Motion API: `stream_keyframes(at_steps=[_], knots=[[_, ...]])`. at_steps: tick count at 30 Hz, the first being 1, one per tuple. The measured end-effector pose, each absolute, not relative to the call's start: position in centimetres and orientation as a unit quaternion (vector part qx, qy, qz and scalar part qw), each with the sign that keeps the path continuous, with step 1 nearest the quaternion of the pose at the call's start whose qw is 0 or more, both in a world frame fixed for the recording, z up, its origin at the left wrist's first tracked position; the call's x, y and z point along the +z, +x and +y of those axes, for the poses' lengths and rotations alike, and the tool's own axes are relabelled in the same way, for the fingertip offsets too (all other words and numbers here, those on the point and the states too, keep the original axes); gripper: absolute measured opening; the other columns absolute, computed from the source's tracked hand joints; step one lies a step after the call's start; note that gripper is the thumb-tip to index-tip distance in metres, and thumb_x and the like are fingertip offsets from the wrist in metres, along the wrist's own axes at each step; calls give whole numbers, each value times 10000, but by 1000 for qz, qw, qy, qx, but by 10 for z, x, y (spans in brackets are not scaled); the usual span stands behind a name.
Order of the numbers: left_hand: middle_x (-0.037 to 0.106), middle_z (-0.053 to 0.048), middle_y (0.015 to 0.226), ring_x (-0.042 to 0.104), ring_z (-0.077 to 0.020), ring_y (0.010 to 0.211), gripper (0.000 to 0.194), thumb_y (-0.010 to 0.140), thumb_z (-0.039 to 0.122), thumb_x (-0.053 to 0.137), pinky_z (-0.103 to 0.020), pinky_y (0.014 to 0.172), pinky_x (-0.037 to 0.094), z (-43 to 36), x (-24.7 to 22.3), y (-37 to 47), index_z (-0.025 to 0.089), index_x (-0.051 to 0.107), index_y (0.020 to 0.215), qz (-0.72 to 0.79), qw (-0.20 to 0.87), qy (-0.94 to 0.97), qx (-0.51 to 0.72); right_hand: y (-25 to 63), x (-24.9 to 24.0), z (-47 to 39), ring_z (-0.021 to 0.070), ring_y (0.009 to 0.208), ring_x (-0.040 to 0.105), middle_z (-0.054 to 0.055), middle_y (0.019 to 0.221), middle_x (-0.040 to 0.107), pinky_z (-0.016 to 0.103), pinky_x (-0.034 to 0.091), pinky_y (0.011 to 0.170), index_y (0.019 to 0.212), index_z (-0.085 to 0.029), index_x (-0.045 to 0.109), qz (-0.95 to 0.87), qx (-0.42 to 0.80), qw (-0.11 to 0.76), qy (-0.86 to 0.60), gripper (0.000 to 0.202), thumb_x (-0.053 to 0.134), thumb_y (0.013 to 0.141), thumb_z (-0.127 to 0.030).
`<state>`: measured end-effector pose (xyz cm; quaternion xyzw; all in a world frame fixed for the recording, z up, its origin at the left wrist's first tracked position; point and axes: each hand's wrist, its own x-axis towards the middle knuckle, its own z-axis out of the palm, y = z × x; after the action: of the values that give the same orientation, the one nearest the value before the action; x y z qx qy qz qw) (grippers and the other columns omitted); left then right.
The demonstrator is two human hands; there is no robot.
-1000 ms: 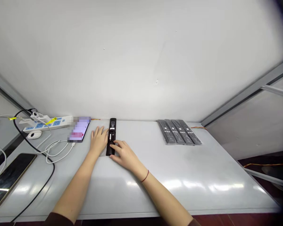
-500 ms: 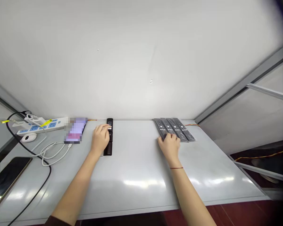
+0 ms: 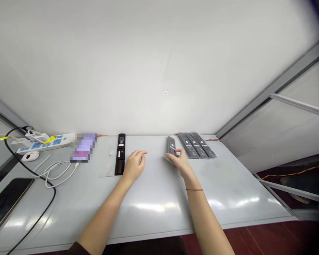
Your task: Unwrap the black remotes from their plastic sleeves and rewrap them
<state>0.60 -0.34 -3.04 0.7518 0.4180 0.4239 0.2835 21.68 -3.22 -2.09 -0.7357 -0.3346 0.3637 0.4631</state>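
Note:
Between the thumb and fingers of my right hand (image 3: 181, 162) is a bagged remote control (image 3: 171, 144), held at its near end and partly hidden by the fingers. To its right, 3 more bagged remote controls (image 3: 196, 145) lie side by side against the wall. My left hand (image 3: 135, 164) hovers over the table with its fingers apart and nothing in it. Left of that hand, a black remote control (image 3: 120, 166) lies back up, its battery compartment uncovered. Beside this remote is a clear plastic bag (image 3: 107, 170) on the tabletop.
A white power strip (image 3: 66, 139) with plugs stands at the back left, near a lit phone (image 3: 83, 147) and a white earbud case (image 3: 30, 156). White and black cables (image 3: 53, 198) loop across the left side. A dark phone (image 3: 9, 202) lies at the left edge.
My right hand has lifted one remote out of the row and carried it left. My left hand has let go of the opened remote and moved right, exposing its battery compartment.

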Motion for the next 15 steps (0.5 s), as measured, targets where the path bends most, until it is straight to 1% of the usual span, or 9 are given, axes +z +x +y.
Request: stream_keyframes(at_steps=[2,3,4,6,8,10,12,13,15], knots=[[670,-84,1053,610,-206,1016,268,895,269,445,-353,928,454,-5,-33,7,196,644,1059,430,342,719,426,200,-12,-33,142,584,543,-52,693,560,255,398,548,1015,-244,402,-286,488,533,-629,506,717,629,-332],[669,-92,1078,609,-213,1033,297,901,316,447,-360,938,451,-5,-34,7,193,638,1091,437,377,697,427,191,-9,-34,137,596,559,-55,693,562,257,422,560,1006,-248,414,-274,534,554,-577,491,724,634,-332],[667,-101,1101,609,-221,1044,338,905,366,442,-368,945,450,-5,-34,7,188,630,1123,442,416,670,427,182,-5,-34,140,620,582,-55,691,563,268,452,591,1000,-248,426,-270,572,565,-530,477,729,645,-339],[663,-116,1131,620,-235,1041,440,911,461,404,-385,935,463,-4,-35,8,177,605,1182,443,505,604,429,164,-2,-35,159,670,622,-46,701,579,296,488,640,1041,-249,424,-295,621,558,-464,493,731,672,-363],[660,-130,1142,641,-241,1004,532,906,529,366,-393,897,491,-2,-34,8,163,571,1234,430,592,523,437,148,-4,-37,146,624,614,-43,736,594,290,491,602,1091,-263,383,-356,629,534,-440,538,729,697,-382],[653,-142,1154,652,-242,977,582,882,556,411,-387,868,509,-1,-31,8,153,520,1287,427,644,443,454,137,-11,-39,101,511,546,-49,785,601,245,450,504,1076,-278,329,-427,598,512,-445,565,740,700,-373],[652,-140,1150,651,-240,970,609,831,539,528,-370,859,512,0,-27,8,152,500,1300,432,658,393,475,130,-20,-42,77,474,500,-40,848,614,218,411,457,1032,-279,291,-490,556,491,-457,578,753,693,-357],[656,-131,1137,647,-238,975,605,800,521,585,-358,860,510,0,-26,7,153,520,1275,432,656,384,486,129,-24,-43,79,482,501,-34,859,619,215,406,455,1016,-275,282,-512,536,482,-466,586,760,686,-354],[669,-107,1093,637,-232,989,540,752,495,652,-332,862,505,1,-25,7,151,594,1165,419,645,384,510,126,-30,-45,97,492,511,-38,800,620,221,406,456,1009,-261,289,-533,508,469,-489,590,765,677,-367]])
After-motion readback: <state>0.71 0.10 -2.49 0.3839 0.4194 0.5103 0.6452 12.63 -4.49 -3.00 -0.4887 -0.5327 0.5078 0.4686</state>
